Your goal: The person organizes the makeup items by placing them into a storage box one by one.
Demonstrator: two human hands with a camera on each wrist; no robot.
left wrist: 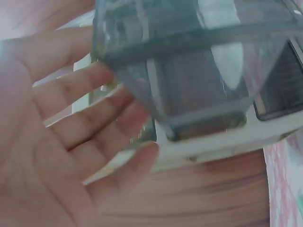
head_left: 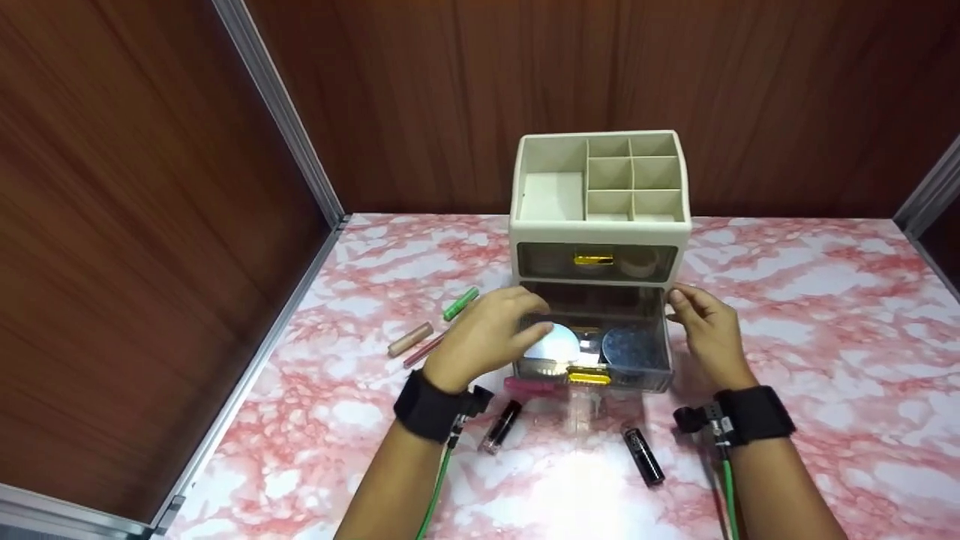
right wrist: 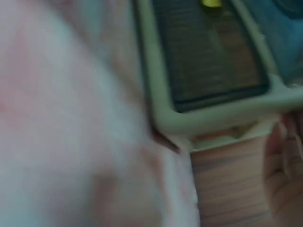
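A cream cosmetic organizer [head_left: 600, 232] has its clear lower drawer [head_left: 630, 381] pulled out. Inside that drawer lie a pale round disc [head_left: 553, 346] and a dark blue round disc [head_left: 628, 349]. My left hand [head_left: 487, 330] is at the drawer's left side, its thumb over the edge in the head view. In the left wrist view, the fingers of the left hand [left wrist: 80, 118] reach loosely along the drawer's clear wall. My right hand [head_left: 707, 330] is by the organizer's right side, fingertips right at its edge and bent a little; the right wrist view shows only some fingers [right wrist: 279, 165].
Left of the organizer lie a green tube [head_left: 460, 304], a beige tube [head_left: 410, 340] and a thin red pencil [head_left: 424, 350]. A pink tube [head_left: 528, 385] and two black tubes, one left [head_left: 502, 424] and one right [head_left: 643, 456], lie in front. Wood-grain panels [head_left: 420, 105] stand behind.
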